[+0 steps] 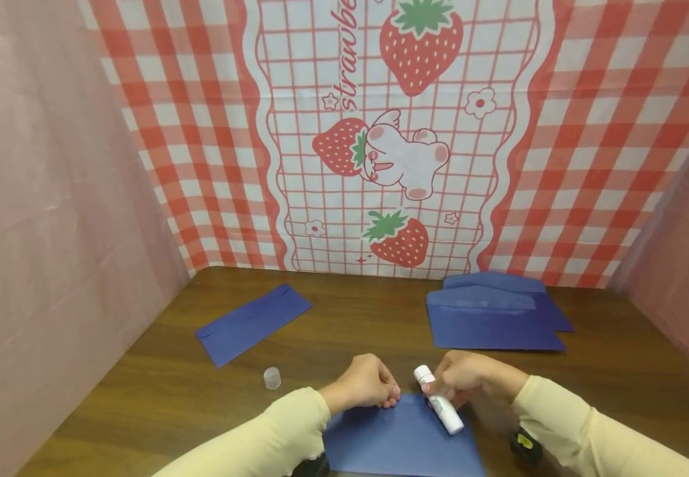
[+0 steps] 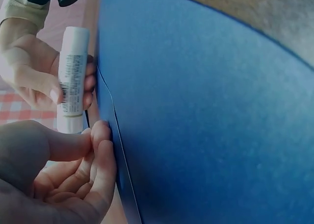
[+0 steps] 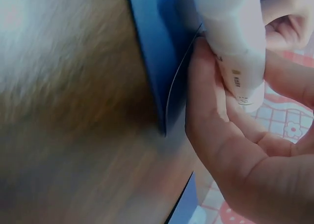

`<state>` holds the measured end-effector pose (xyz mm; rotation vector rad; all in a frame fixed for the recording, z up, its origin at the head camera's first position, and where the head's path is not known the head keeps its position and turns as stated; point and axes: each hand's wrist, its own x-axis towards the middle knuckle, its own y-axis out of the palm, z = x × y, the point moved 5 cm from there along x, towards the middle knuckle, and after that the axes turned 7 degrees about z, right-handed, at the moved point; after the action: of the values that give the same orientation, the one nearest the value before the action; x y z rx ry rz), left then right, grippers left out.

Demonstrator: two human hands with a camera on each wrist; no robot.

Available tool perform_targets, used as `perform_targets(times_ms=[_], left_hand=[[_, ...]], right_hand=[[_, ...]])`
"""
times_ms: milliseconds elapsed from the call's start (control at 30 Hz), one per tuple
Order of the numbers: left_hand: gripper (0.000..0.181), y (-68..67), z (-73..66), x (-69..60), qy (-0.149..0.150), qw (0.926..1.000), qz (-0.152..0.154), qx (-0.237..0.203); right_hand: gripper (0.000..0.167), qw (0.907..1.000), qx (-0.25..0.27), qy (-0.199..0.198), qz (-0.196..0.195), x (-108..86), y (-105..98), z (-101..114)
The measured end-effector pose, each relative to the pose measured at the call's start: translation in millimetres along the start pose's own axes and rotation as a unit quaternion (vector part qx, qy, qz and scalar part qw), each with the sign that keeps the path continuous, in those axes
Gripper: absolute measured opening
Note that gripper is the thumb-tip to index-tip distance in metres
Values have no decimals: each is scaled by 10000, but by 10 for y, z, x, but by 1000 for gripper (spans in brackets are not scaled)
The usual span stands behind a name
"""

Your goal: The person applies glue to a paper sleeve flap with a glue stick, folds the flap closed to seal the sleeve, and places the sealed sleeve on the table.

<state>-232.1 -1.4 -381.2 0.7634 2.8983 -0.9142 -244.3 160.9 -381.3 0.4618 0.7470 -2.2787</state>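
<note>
A blue envelope [image 1: 401,440] lies at the front of the table before me. At its far edge my left hand [image 1: 370,382] pinches the flap between thumb and fingertips; in the left wrist view the fingers [image 2: 102,157] are curled against that edge. My right hand [image 1: 466,376] holds a white glue stick [image 1: 447,414] slantwise over the envelope's right part. Small print shows on the glue stick [image 2: 73,81] in the left wrist view. Its uncovered end is hidden or too small to tell. A translucent cap [image 1: 271,378] stands on the table left of my left hand.
Another blue envelope [image 1: 254,324] lies at the left of the brown wooden table [image 1: 159,391]. Two overlapping blue envelopes [image 1: 487,324] with raised flaps lie at the back right. A strawberry-patterned checked cloth [image 1: 344,218] hangs behind, with pink cloth [image 1: 52,199] at the sides.
</note>
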Motion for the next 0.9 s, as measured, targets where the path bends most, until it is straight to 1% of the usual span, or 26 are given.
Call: perform_targets(times_ms=[133,200,300,367,467,633,767,900], left_hand=[[14,-15,-6,-4,56,10000,-64,37],[14,-11,-8,-4,89,9999,-78,72],[13,-4,10,-6,60,9999,-95,105],[13,-11,28,-9,33,9999,-52,96],[12,-46,57,-6,-38,9998,167,-102],[11,-151,66,-36,-162,9974,617,-348],[13,-259,74,-115,-287,9971,692,-166],[14,-354,134,-205,-412,9976,544,147]], right_hand=[[23,9973,515,11,523,28,80,58],[23,9956,667,54,655,41,116,75],[21,9963,633,122,562,57,156,86],[21,9971,572,136,478,68,183,87],[21,9980,532,131,324,80,211,95],[21,9989,419,138,146,73,218,112],[21,9993,359,128,56,56,218,110],[21,9991,402,92,40,46,221,89]])
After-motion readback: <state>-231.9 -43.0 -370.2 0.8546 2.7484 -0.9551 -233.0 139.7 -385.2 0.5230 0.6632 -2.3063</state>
